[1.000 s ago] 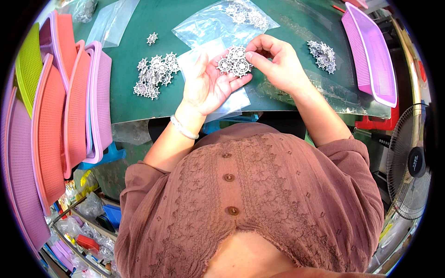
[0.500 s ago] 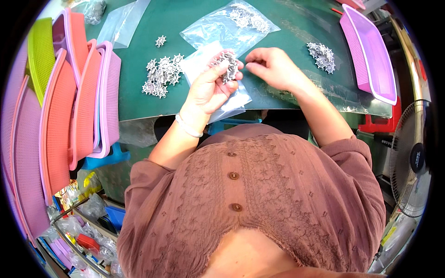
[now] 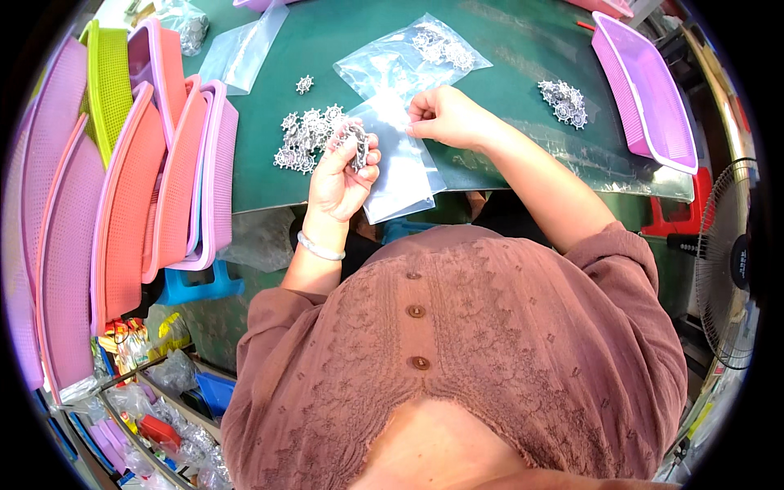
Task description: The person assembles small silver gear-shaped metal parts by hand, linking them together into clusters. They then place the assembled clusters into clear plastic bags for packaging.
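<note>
My left hand [image 3: 341, 180] is closed around a bunch of silver ship's-wheel charms [image 3: 353, 145], held just above the near edge of the table. Beside it, a pile of the same charms [image 3: 306, 139] lies on the green surface, with one single charm [image 3: 305, 84] behind. Clear plastic bags [image 3: 400, 167] lie flat between my hands, reaching over the table edge. At their right side, the thumb and fingers of my right hand [image 3: 445, 117] are pinched together on the bag plastic. Farther back, a larger clear bag [image 3: 380, 61] has several charms on it or inside.
Another cluster of charms [image 3: 563, 104] lies at the right, near a purple plastic basket [image 3: 653, 98]. Stacked baskets [image 3: 122, 212] crowd the left side. A clear bag [image 3: 243, 53] lies at the back left. A fan [image 3: 727, 261] stands at the far right.
My left hand has moved left and nearer to me with its charms, away from the bags. My right hand has come left over the bags, its fingers closing into a pinch.
</note>
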`<state>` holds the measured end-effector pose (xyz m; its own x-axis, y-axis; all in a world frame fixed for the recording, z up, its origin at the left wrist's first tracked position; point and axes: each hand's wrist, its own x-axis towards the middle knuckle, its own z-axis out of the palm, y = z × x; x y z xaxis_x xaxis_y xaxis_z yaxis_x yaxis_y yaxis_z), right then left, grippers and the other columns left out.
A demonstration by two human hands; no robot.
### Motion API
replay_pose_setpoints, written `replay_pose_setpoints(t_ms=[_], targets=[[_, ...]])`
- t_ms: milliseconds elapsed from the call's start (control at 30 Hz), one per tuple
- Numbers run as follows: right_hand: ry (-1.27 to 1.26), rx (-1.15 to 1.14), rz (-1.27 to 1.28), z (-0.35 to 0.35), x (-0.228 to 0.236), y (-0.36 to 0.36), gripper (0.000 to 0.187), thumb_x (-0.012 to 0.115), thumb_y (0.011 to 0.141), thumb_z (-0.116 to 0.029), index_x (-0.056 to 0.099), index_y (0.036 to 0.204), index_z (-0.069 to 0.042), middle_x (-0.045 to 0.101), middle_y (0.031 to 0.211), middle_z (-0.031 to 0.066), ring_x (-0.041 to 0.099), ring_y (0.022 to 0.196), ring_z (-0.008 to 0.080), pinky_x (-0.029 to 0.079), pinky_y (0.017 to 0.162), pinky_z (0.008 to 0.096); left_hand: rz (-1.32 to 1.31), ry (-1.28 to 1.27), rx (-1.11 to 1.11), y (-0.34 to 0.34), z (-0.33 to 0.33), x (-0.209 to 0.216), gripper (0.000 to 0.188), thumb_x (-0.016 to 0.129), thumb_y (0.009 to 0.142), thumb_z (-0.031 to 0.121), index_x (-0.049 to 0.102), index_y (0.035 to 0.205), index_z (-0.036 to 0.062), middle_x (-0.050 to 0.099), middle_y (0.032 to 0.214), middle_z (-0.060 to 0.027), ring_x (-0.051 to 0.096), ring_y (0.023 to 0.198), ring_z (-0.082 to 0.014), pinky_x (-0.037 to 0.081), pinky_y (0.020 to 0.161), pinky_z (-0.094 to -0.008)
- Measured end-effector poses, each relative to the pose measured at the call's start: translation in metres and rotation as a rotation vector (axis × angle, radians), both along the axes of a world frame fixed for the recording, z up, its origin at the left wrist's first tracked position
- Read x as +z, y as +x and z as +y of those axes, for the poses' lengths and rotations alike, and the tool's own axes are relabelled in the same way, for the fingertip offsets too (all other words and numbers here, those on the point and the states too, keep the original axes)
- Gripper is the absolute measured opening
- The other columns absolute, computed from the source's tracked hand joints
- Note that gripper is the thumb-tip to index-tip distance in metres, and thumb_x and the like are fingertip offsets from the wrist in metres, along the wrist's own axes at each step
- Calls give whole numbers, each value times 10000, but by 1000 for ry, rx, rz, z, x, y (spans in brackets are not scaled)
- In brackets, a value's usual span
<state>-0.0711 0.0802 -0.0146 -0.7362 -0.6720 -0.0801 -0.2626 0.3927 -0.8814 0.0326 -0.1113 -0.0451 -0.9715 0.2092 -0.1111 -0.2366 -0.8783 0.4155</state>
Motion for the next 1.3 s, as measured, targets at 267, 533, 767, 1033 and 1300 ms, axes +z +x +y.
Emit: replay_pose_setpoints(t_ms=[267,533,767,1033,1300], targets=[[187,38,130,5,16,21,160,601,743,-163,597,727,-4,556,581,79,489,503,132,395,485,285,32,-18,-16,-2,5,-1,292,546,828,61,471,1109,89,540,919,-127,524,748,-194,450,567,-245],[16,70,145,-2,3,31,141,611,737,-125,603,751,15,563,597,70,496,518,122,403,490,285,31,-26,14,-2,8,-3,253,533,833,55,493,1082,78,572,893,-132,543,734,-204,452,560,-257],[-185,-75,-231,1,26,29,194,719,663,-112,549,615,-31,515,558,4,441,496,73,352,455,220,22,-111,37,7,7,27,240,522,840,60,497,1079,64,577,876,-130,553,720,-196,450,550,-238],[19,-146,298,7,84,27,375,728,658,-216,432,506,-43,433,470,16,392,457,79,324,415,255,171,-209,-50,22,24,123,269,509,855,82,472,1118,36,539,981,-171,518,736,-187,445,543,-212],[-137,-120,292,-3,70,42,219,688,661,-270,639,758,-79,622,689,102,603,663,221,463,637,317,65,-295,-35,11,59,146,148,510,853,77,515,976,-5,592,875,-129,569,686,-167,455,530,-219]])
